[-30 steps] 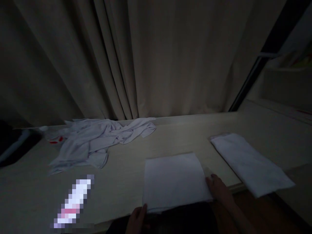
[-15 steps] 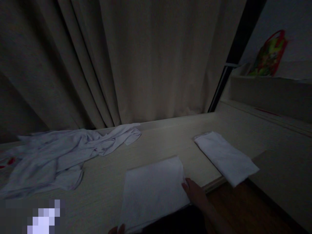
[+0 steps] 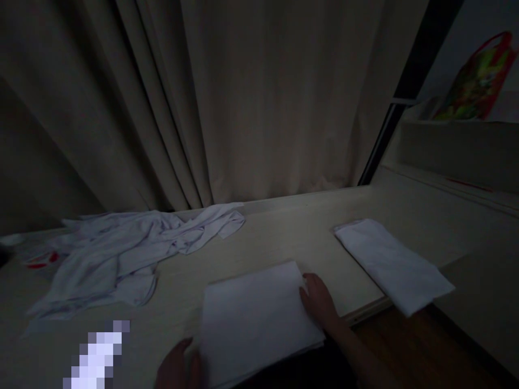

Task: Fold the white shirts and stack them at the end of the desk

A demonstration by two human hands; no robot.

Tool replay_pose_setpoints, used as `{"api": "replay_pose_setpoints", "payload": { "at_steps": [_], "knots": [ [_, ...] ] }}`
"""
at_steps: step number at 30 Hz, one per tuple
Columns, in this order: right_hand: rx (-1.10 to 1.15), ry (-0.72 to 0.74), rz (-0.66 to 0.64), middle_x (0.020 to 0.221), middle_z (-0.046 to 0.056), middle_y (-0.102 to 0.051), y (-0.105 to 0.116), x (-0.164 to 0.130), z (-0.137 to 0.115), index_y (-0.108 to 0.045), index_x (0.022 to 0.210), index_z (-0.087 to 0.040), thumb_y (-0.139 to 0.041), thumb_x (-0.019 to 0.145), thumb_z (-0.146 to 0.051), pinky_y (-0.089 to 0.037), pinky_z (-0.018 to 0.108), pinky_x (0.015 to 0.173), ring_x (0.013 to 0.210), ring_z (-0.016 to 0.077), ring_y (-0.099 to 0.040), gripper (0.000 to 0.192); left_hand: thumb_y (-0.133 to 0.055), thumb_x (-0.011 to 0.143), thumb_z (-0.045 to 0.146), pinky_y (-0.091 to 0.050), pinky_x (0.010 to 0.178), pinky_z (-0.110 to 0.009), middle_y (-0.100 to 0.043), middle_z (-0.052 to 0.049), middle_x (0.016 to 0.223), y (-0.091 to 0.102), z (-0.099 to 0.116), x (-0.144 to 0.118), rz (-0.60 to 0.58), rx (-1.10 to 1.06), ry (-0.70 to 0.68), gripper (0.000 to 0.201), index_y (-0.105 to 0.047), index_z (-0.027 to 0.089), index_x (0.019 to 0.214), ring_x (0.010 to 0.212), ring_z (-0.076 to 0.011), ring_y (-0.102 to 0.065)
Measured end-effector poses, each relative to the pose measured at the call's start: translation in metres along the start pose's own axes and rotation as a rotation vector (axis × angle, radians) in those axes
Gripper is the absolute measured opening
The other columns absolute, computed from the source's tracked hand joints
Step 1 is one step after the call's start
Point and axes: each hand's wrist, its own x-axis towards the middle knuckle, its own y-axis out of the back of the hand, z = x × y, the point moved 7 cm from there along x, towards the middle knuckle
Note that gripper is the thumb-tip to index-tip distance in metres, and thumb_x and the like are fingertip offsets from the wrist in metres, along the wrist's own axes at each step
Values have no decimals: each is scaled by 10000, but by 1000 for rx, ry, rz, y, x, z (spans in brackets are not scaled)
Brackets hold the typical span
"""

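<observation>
A folded white cloth (image 3: 259, 319) lies at the front edge of the pale tabletop. At its right side, my right hand (image 3: 320, 302) is closed on the edge, the thumb lapping over the top and the fingers curled outside. My left hand (image 3: 178, 367) is beside the lower left edge, its thumb and forefinger apart with nothing visible between them; the frame's bottom cuts part of it off. Farther right, another folded white cloth (image 3: 393, 265) overhangs the table's edge. A crumpled white garment (image 3: 121, 254) is spread out on the left.
Beige curtains (image 3: 275, 108) hang behind the tabletop (image 3: 259, 232). A colourful bag with a red handle (image 3: 478, 81) stands on a raised ledge at right. Left of the garment is a clear package with red marks (image 3: 42, 259). Brown floor (image 3: 393, 340) shows below the edge.
My left hand has come farther into view, its fingers now off the cloth's lower left corner. My right hand has slid up the right edge. The view has shifted slightly left.
</observation>
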Motion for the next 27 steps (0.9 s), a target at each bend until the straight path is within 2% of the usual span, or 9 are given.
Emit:
{"api": "replay_pose_setpoints", "payload": {
  "at_steps": [2,5,8,10,12,15,20,24,27],
  "knots": [
    [-18,86,10,1322,163,-498,-6,17,-25,-506,1249,-103,-393,881,-299,-338,393,1049,1248,256,-431,432,-393,815,431,-459,994,-457,-617,-175,1219,-14,29,9,39,84,-214,489,-585,102,1121,1166,-290,-552],
    [-58,166,-44,1429,173,-390,-28,38,-52,-472,1307,-91,-406,894,-337,-274,427,1092,1330,279,-332,485,-423,834,398,-443,1011,-459,-547,-176,1320,-44,57,8,67,240,-404,492,-559,107,1207,1253,-309,-477],
    [-88,164,-104,1454,181,-349,-53,49,-54,-432,1352,-100,-386,914,-388,-226,466,1106,1355,297,-286,526,-438,837,431,-462,990,-454,-522,-175,1345,-69,54,-1,67,377,-452,534,-526,112,1255,1265,-320,-460],
    [-110,159,-118,1460,164,-346,-67,50,-45,-415,1370,-132,-364,923,-425,-202,481,1110,1361,293,-274,537,-440,835,450,-478,970,-445,-525,-177,1341,-77,46,-6,84,440,-455,553,-519,108,1263,1251,-317,-476],
    [-134,165,-107,1467,140,-342,-78,49,-36,-396,1384,-165,-342,927,-455,-187,482,1114,1368,280,-260,545,-448,831,455,-484,958,-445,-525,-177,1341,-79,41,-10,111,481,-472,564,-505,115,1278,1240,-312,-490],
    [-162,190,-78,1467,145,-341,-85,50,-30,-394,1388,-167,-307,928,-491,-185,475,1115,1368,275,-260,568,-469,822,447,-474,961,-439,-515,-175,1354,-76,44,-14,166,515,-493,577,-477,126,1302,1249,-304,-482],
    [-218,232,-2,1471,197,-307,-80,50,-39,-413,1375,-125,-351,918,-452,-163,516,1110,1369,331,-236,566,-478,826,448,-427,1000,-418,-505,-160,1368,-67,56,-16,206,541,-461,614,-414,125,1345,1271,-282,-458],
    [-216,335,80,1512,163,-219,-73,18,-46,-355,1408,-154,-358,921,-399,-154,526,1115,1397,314,-144,546,-472,827,473,-355,1044,-446,-474,-162,1394,-60,57,-24,207,539,-468,663,-354,131,1381,1310,-300,-403],
    [-193,382,73,1505,152,-249,-78,-11,-41,-335,1418,-165,-354,925,-446,-210,481,1115,1396,282,-169,567,-452,827,511,-312,1060,-454,-430,-136,1432,-59,54,-35,167,517,-509,696,-278,189,1419,1335,-295,-368]
  ]
}}
